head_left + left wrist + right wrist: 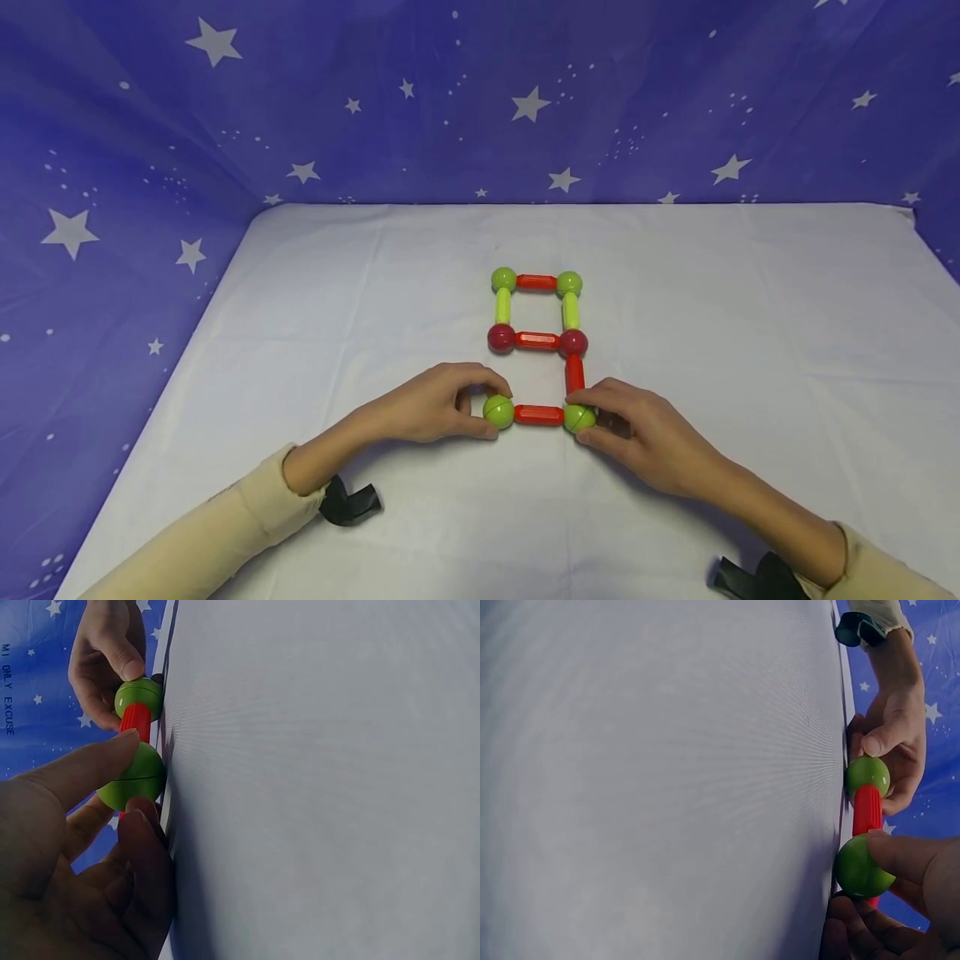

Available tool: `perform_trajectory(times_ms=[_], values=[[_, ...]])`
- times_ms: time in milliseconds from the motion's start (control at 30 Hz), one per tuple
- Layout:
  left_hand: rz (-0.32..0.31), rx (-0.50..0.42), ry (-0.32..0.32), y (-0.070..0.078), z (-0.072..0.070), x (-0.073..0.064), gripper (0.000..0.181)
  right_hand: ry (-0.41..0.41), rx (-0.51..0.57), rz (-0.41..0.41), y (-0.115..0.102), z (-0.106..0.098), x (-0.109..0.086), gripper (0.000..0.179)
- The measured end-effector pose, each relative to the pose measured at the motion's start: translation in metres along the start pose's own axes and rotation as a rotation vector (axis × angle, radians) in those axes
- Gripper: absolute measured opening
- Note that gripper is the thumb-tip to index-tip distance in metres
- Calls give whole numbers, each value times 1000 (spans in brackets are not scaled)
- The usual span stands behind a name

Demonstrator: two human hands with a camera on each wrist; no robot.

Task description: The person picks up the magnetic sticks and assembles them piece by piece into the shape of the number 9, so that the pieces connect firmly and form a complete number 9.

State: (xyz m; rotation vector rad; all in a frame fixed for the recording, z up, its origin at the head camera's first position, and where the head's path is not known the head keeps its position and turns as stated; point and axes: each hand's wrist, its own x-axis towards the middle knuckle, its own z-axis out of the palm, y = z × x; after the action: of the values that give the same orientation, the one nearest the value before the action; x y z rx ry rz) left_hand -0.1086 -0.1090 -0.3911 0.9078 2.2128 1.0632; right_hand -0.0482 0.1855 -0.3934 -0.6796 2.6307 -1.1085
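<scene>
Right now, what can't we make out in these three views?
- Both wrist views: the upper figure, with the dark red balls, is out of frame.
- Head view: whether the red vertical stick meets the right green ball; right hand fingers cover the joint.
- Left wrist view: left hand blurred, cut off.

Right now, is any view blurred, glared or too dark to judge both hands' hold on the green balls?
Head view: evenly lit and sharp, soft shadows under the left hand and right hand. Left wrist view: near fingers dim and out of focus, glossy lime-green plastic ball readable, white cloth-covered table fills most of the frame. Right wrist view: rotated, right-hand green ball slightly soft, no glare.
</scene>
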Motion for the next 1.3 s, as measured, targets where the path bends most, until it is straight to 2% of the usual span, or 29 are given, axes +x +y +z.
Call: perform_trajectory(times_ms=[533,1033,1200,1300], values=[[-28,-23,-12,-1,1,1,41,6,-20,1,1,1,-1,36],[-9,-13,-3,-3,1,-2,45,8,-9,14,2,2,-4,41],[-3,-4,0,-5,-3,-4,47,6,-17,14,3,-3,-7,48],[-4,8,11,-10,-10,-4,41,-8,-48,12,6,-10,-8,47]])
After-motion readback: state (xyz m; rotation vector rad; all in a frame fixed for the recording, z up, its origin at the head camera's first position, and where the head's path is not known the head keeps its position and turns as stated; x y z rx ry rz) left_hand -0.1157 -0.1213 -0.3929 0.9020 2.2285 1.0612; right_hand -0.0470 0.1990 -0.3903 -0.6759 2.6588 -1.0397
